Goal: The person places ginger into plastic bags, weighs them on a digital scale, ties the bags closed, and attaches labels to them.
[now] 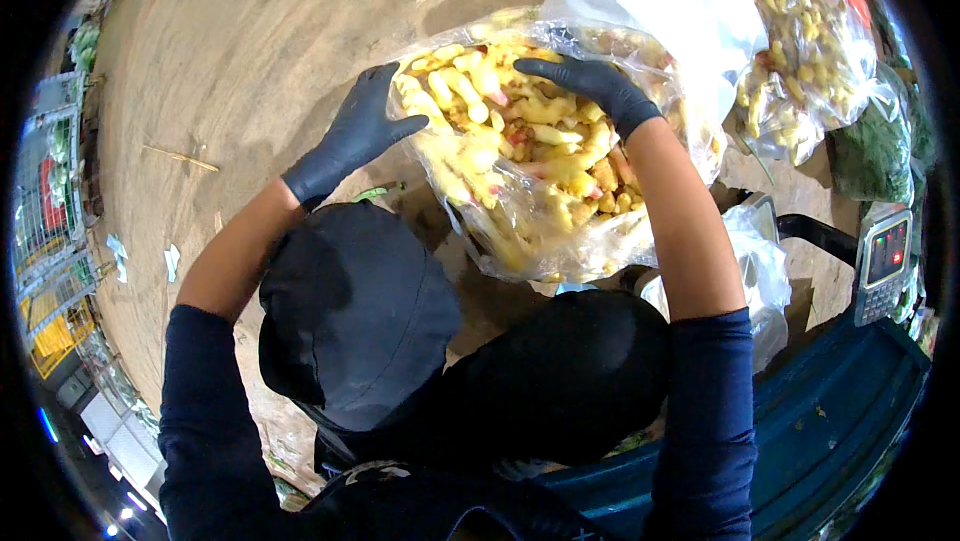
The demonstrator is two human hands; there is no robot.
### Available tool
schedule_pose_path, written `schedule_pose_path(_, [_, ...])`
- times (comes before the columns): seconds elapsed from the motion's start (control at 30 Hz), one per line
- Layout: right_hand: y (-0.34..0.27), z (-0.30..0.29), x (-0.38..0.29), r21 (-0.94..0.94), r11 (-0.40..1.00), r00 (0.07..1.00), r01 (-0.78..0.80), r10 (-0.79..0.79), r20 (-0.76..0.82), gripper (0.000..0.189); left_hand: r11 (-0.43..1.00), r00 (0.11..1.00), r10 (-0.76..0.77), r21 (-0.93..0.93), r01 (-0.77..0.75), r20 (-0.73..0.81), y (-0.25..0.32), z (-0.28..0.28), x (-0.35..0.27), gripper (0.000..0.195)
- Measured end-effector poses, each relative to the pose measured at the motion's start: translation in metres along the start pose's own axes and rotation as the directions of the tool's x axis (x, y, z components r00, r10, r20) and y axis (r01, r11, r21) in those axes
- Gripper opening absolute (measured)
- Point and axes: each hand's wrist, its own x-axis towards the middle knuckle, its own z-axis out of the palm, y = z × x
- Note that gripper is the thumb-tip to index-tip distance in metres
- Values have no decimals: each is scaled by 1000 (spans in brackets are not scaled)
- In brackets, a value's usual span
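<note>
A large clear plastic bag lies open before me, full of pale yellow ginger roots with pink tips. My left hand, in a dark glove, is at the bag's left edge with thumb and fingers spread; whether it touches the plastic I cannot tell. Over the far right part of the ginger is my right hand, gloved too, its thumb or a finger stretched left across the roots. Its other fingers are partly hidden near the bag's rim, so its hold is unclear.
White plastic bags lie beyond my right hand. Farther right are tied bags of ginger and a bag of greens. A scale display stands above a blue-green plastic surface. Wire cages line the far left.
</note>
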Motion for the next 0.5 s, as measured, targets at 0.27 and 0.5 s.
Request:
schedule_pose_path(0.27, [-13, -7, 15, 76, 995, 992, 70, -77, 100, 82, 791, 971, -203, -563, 241, 130, -13, 24, 9, 84])
schedule_pose_path(0.5, [18, 12, -5, -128, 980, 981, 153, -166, -96, 103, 972, 987, 117, -216, -91, 112, 11, 4, -12, 75])
